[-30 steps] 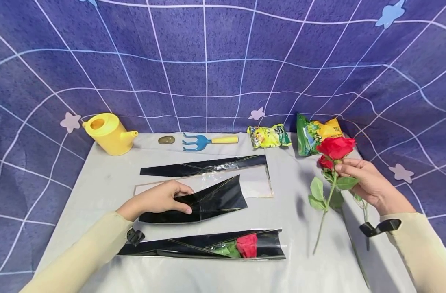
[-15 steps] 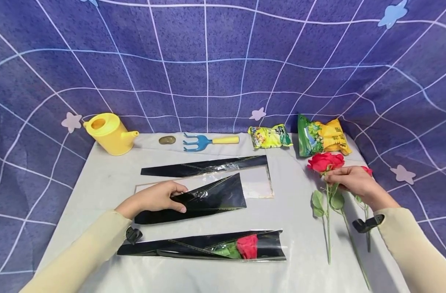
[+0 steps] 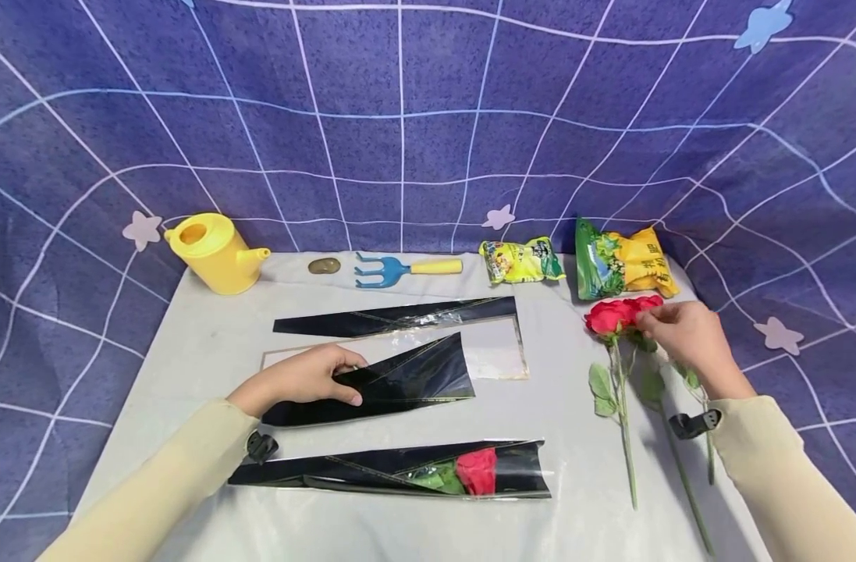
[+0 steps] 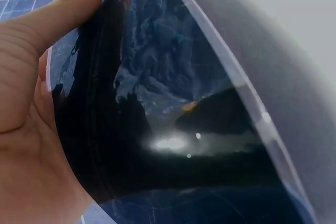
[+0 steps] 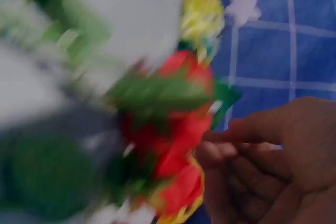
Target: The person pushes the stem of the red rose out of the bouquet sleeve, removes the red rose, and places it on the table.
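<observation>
From where I stand, a blue-violet backdrop (image 3: 435, 144) takes up most of the view, softly creased and crossed by wavy pale lines, with pinkish and light-blue stars. Below it sits a worktop (image 3: 196, 351) under a pale grey-white cloth, faintly wrinkled.

Across its near part lies a long black flower sleeve (image 3: 357, 468), glossy and tapering to the left, a red bloom (image 3: 477, 471) and green leaves showing through its clear window. Farther back is another sleeve (image 3: 399, 316), with a black band and a pale panel edged in gold-brown. Between these two, the left hand (image 3: 304, 378) has its grip pinched on a shiny black sleeve (image 3: 413, 375), thumb on the near face; fine gold lines cross it, and its wide end points right.

Over to the right lie red roses (image 3: 606, 318), blooms bunched toward the back, thin green stems trailing nearer. The right hand (image 3: 690, 339) is at the blooms; I can't tell whether its grip holds one or only touches it.

Along the back stand a yellow watering can (image 3: 220, 257), a green-and-orange bag (image 3: 627, 261), a blue hand fork (image 3: 406, 269), a yellow-green packet (image 3: 522, 261) and a brownish stone (image 3: 324, 266).
</observation>
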Action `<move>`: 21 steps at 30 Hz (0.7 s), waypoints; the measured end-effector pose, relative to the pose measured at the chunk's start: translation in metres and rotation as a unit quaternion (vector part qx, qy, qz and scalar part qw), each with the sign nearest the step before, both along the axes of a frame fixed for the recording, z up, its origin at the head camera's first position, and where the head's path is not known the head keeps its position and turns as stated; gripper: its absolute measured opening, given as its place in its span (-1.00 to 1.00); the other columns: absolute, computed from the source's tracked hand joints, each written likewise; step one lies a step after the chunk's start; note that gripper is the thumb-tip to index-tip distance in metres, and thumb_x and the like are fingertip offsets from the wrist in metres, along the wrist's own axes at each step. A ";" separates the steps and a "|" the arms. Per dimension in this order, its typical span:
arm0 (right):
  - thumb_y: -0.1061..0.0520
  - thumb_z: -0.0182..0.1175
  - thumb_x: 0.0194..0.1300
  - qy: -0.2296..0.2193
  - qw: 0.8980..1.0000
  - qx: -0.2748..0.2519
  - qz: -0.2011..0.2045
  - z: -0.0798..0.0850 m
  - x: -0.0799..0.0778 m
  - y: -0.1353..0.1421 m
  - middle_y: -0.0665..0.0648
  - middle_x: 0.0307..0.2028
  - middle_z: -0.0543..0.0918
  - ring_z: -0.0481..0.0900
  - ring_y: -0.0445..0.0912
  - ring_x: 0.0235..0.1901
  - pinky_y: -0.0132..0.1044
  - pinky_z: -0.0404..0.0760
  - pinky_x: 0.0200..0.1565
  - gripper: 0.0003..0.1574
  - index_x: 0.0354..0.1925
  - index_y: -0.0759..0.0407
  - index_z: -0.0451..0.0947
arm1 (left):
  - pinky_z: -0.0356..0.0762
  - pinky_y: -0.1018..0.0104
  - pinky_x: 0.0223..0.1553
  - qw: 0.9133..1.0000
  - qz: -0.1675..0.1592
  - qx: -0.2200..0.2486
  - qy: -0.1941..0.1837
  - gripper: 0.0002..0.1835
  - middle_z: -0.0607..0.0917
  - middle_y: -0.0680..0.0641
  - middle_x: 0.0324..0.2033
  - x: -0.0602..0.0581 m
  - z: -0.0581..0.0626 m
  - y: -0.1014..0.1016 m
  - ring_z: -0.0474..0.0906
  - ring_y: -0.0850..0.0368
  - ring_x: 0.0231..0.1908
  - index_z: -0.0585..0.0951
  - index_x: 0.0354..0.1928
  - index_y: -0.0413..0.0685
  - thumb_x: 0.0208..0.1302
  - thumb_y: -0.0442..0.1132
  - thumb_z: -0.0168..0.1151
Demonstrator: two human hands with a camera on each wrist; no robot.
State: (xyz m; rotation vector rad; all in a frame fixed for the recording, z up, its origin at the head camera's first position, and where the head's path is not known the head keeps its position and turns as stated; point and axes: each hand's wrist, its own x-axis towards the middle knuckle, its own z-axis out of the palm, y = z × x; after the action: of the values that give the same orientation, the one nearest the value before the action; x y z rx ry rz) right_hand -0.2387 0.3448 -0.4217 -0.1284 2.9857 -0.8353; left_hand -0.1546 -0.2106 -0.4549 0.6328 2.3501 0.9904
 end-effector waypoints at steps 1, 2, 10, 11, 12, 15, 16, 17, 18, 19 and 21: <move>-0.09 0.19 0.24 0.034 0.999 0.010 0.005 0.004 0.000 -0.007 0.04 -0.51 0.68 0.52 -0.12 -0.54 -0.26 0.40 -0.54 -0.65 -0.27 0.15 0.69 | 0.36 0.22 -0.26 1.000 -0.004 0.001 0.003 -0.61 0.14 0.16 -0.67 0.000 0.000 0.001 0.28 0.27 -0.47 0.62 -0.06 0.04 0.03 -0.11 0.43; -0.07 0.20 0.25 0.059 0.998 0.007 0.021 0.006 0.000 -0.016 0.03 -0.49 0.68 0.54 -0.11 -0.51 -0.27 0.42 -0.51 -0.68 -0.28 0.13 0.70 | 0.37 0.22 -0.26 1.000 -0.008 0.000 0.006 -0.63 0.15 0.15 -0.67 0.000 0.001 0.002 0.30 0.26 -0.45 0.62 -0.07 0.04 0.04 -0.12 0.43; 0.12 0.29 0.21 -0.036 0.955 -0.131 0.265 -0.014 0.011 -0.114 0.11 -0.14 0.65 0.60 -0.04 -0.18 -0.26 0.56 -0.19 -0.49 0.13 0.10 0.47 | 0.46 0.18 -0.07 0.998 -0.034 -0.030 0.052 -0.62 0.63 0.16 -0.11 0.005 0.009 0.011 0.52 0.20 -0.07 0.62 -0.02 0.10 0.08 -0.12 0.41; 0.12 0.30 0.20 -0.054 0.946 -0.149 0.284 -0.019 0.013 -0.126 0.14 -0.10 0.63 0.59 0.00 -0.13 -0.20 0.55 -0.14 -0.42 0.19 0.10 0.41 | 0.46 0.18 -0.07 0.997 -0.039 -0.036 0.060 -0.62 0.62 0.17 -0.08 0.006 0.011 0.011 0.52 0.20 -0.06 0.62 -0.01 0.10 0.08 -0.12 0.40; 0.11 0.30 0.20 -0.070 0.937 -0.164 0.301 -0.023 0.013 -0.137 0.18 -0.05 0.60 0.56 0.04 -0.08 -0.14 0.54 -0.10 -0.35 0.24 0.09 0.36 | 0.46 0.19 -0.06 0.996 -0.045 -0.041 0.070 -0.62 0.62 0.17 -0.07 0.007 0.012 0.013 0.52 0.21 -0.06 0.62 -0.01 0.11 0.08 -0.12 0.40; 0.12 0.32 0.18 -0.086 0.919 -0.189 0.335 -0.034 0.014 -0.165 0.26 0.04 0.53 0.50 0.14 0.00 -0.01 0.50 -0.07 -0.21 0.32 0.09 0.23 | 0.46 0.21 -0.06 0.991 -0.058 -0.060 0.101 -0.63 0.62 0.18 -0.07 0.010 0.015 0.015 0.52 0.24 -0.05 0.63 -0.01 0.13 0.09 -0.12 0.39; 0.12 0.31 0.19 -0.083 0.916 -0.190 0.344 -0.038 0.012 -0.173 0.27 0.04 0.53 0.50 0.15 -0.01 0.00 0.50 -0.07 -0.21 0.33 0.11 0.22 | 0.46 0.22 -0.06 0.990 -0.060 -0.067 0.108 -0.63 0.62 0.18 -0.07 0.011 0.016 0.016 0.52 0.24 -0.05 0.63 0.00 0.14 0.10 -0.11 0.39; 0.14 0.31 0.19 -0.076 0.914 -0.188 0.351 -0.041 0.011 -0.179 0.27 0.01 0.54 0.52 0.14 -0.04 0.00 0.51 -0.09 -0.23 0.31 0.14 0.24 | 0.45 0.23 -0.05 0.989 -0.060 -0.072 0.114 -0.62 0.62 0.18 -0.06 0.012 0.017 0.017 0.51 0.25 -0.04 0.63 0.00 0.14 0.10 -0.11 0.39; 0.15 0.30 0.20 -0.068 0.913 -0.186 0.356 -0.043 0.010 -0.185 0.25 -0.03 0.56 0.54 0.11 -0.09 -0.01 0.53 -0.13 -0.30 0.27 0.17 0.30 | 0.45 0.22 -0.05 0.988 -0.060 -0.077 0.117 -0.62 0.63 0.18 -0.06 0.013 0.018 0.017 0.52 0.24 -0.04 0.63 0.01 0.15 0.10 -0.10 0.38; 0.16 0.29 0.20 -0.061 0.913 -0.182 0.359 -0.045 0.009 -0.190 0.22 -0.08 0.59 0.56 0.07 -0.15 -0.04 0.54 -0.16 -0.39 0.20 0.19 0.37 | 0.45 0.22 -0.05 0.988 -0.059 -0.081 0.117 -0.62 0.63 0.17 -0.06 0.014 0.019 0.018 0.52 0.24 -0.04 0.62 0.02 0.15 0.11 -0.09 0.38; 0.17 0.27 0.22 -0.046 0.914 -0.176 0.364 -0.049 0.009 -0.197 0.13 -0.19 0.62 0.58 -0.03 -0.26 -0.10 0.55 -0.23 -0.62 0.01 0.21 0.52 | 0.45 0.23 -0.05 0.988 -0.056 -0.088 0.116 -0.61 0.62 0.19 -0.06 0.017 0.021 0.018 0.52 0.25 -0.04 0.62 0.02 0.17 0.11 -0.07 0.37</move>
State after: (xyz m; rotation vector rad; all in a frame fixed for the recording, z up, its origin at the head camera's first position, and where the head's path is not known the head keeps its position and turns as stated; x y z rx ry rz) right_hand -0.2301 0.1476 -0.4712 -1.0869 2.3412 -1.1757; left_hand -0.1378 -0.1926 -0.4340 0.8387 2.5349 0.6807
